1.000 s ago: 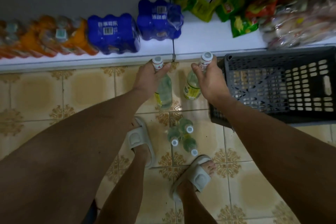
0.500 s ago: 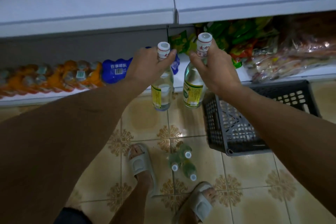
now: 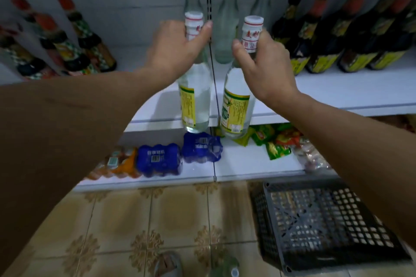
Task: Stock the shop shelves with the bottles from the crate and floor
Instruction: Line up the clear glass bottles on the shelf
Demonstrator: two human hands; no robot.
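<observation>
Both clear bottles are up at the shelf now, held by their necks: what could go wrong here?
The left hand and right hand pinch only the necks, so a bottle could slip from the grip. Setting them down may knock the clear bottles standing behind. One more bottle lies near the foot.

I note two bottles held side by side in front of the upper shelf [image 3: 337, 90]: the left bottle [image 3: 195, 96] in my left hand [image 3: 177, 49], the right bottle [image 3: 236, 105] in my right hand [image 3: 263, 63]. Behind them three bottles [image 3: 227, 29] stand at the shelf's back. The crate [image 3: 319, 227] sits on the floor [image 3: 146, 220] at lower right, before the lower shelf [image 3: 247, 164].
</observation>
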